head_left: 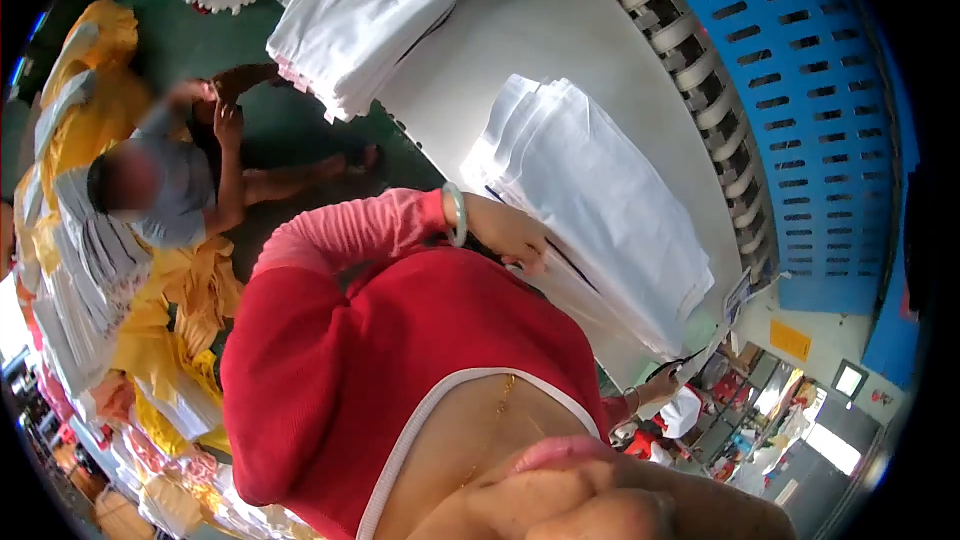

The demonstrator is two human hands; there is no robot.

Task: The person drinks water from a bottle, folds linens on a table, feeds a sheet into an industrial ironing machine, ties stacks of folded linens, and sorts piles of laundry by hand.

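A folded stack of white cloth (600, 190) lies on the pale tabletop (560, 25). My left hand (510, 233), below a pale green bangle, is at the near edge of this stack, its fingers bent together on the cloth edge. Past the stack's right end is my right hand (655, 387), small and partly hidden. It is closed around a dark, thin object (665, 370) that looks like scissors, though its shape is unclear.
More white cloth (375, 25) overhangs the table's far left edge. Beyond the table stands a blue slotted panel (790, 90) beside a row of curved white parts (700, 80). At left, a person in grey (180, 180) is near yellow and white cloth piles (90, 250).
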